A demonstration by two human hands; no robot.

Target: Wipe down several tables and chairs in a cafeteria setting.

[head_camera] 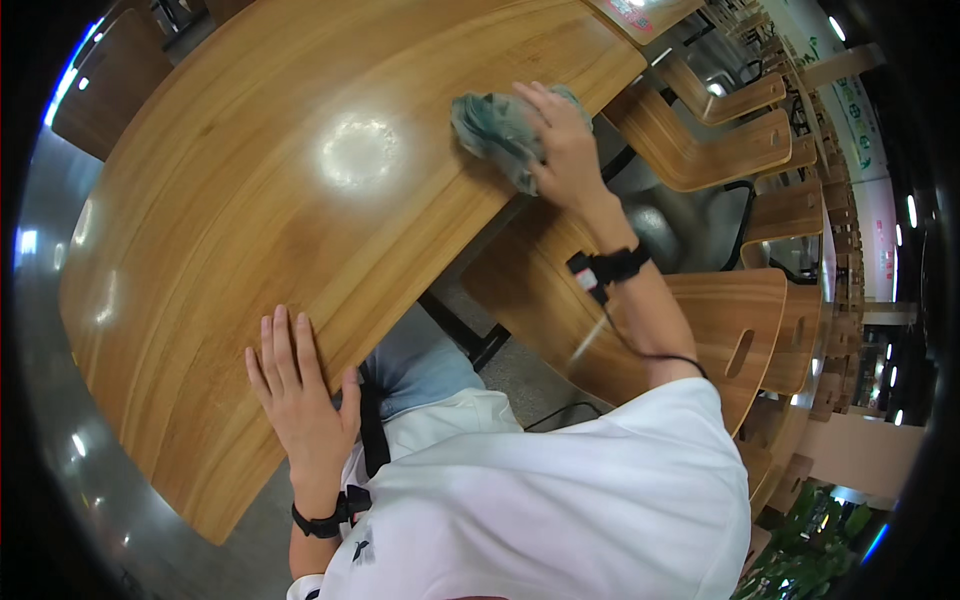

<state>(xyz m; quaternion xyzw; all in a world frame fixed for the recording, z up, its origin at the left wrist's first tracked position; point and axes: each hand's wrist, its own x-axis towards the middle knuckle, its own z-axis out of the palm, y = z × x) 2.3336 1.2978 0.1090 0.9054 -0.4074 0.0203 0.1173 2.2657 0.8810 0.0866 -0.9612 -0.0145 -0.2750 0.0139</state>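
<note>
A crumpled grey-green cloth (491, 127) lies on the wood-grain tabletop (225, 195), close to the edge on my side. My right hand (562, 146) presses on the cloth from above, fingers spread over it. Further left, my left hand (304, 397) rests palm down on the table near its edge, fingers apart, with nothing in it. Each wrist wears a black strap with a small device; a cable runs up my right arm.
A bent-wood chair (555, 315) stands right beside me, under my right arm. Other wooden chairs (705, 142) line the right side, and one more chair (112, 82) is at the far left. Another table (675, 11) adjoins at the top right. Green plants (810, 540) show lower right.
</note>
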